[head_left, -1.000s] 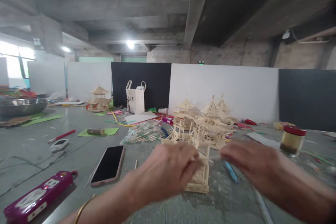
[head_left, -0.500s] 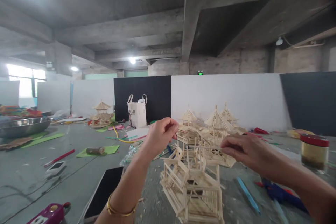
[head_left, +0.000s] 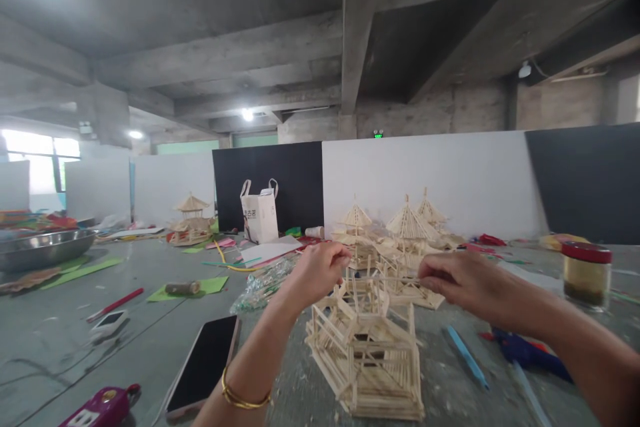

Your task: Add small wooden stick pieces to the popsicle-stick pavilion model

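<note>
- Head view, centre: left hand (head_left: 320, 271) raised above a pavilion model (head_left: 367, 353) built of thin wooden sticks, fingers curled shut with thumb and fingertips pinched together; too small to tell what sits in the pinch.
- Gold bangle (head_left: 243, 397) around the left wrist.
- Right hand (head_left: 457, 282) level with the left and apart from it, fingers pinched on a thin stick (head_left: 395, 278) pointing toward the left hand, over the model's top.
- Pavilion model standing on the grey table (head_left: 75, 340), low and centre, directly below and between both hands, upper posts reaching up near the fingers.
- Behind the hands: a cluster of 3 finished stick pavilions (head_left: 407, 227) with pointed roofs, close to the white partition.
- Left of the model: a black phone (head_left: 205, 363) lying flat, a magenta device (head_left: 100, 407) at the bottom edge, a bundle of sticks in clear wrap (head_left: 263, 283).
- Right: a blue glue gun (head_left: 525, 350) under the right forearm, a red-lidded jar (head_left: 585, 273) farther right.
- Far left: a metal basin (head_left: 45, 247); farther back, a white paper bag (head_left: 259, 212) against the black panel.
</note>
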Demonstrator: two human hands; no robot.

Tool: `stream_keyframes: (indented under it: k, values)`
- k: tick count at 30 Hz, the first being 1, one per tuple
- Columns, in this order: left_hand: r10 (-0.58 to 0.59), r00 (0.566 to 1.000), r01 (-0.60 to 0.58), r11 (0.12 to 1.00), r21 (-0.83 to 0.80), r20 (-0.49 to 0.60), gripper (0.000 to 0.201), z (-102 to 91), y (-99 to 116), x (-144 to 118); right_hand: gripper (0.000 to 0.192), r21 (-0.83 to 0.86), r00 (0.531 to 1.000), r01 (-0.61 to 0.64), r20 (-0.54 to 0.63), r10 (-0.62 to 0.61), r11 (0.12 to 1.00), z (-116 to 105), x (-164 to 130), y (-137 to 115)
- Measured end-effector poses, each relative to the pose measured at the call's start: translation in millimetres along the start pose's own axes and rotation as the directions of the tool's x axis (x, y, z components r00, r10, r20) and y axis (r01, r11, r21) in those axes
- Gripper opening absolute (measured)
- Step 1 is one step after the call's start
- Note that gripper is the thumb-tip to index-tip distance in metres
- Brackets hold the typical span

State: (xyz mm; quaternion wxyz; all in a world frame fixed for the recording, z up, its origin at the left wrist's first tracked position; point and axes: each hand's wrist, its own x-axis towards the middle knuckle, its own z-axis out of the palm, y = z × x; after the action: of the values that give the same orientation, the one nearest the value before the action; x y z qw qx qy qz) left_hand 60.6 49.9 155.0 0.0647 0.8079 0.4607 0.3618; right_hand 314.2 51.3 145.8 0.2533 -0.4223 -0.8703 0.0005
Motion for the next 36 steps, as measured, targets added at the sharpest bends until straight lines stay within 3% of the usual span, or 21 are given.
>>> stream_keyframes:
  k: [13, 36]
  values:
    - [-0.024, 0.999, 0.023, 1.000, 0.015, 0.030, 0.024, -1.7, -8, 2, 0.028, -0.012, 0.999, 0.028, 0.021, -0.028, 1.000, -3, -2, -15]
    - [-0.013, 0.990, 0.022, 0.998, -0.063, 0.143, 0.028, 12.5, -15, 5, 0.028, -0.036, 0.999, 0.042, 0.029, -0.041, 0.998, 4, 2, -12]
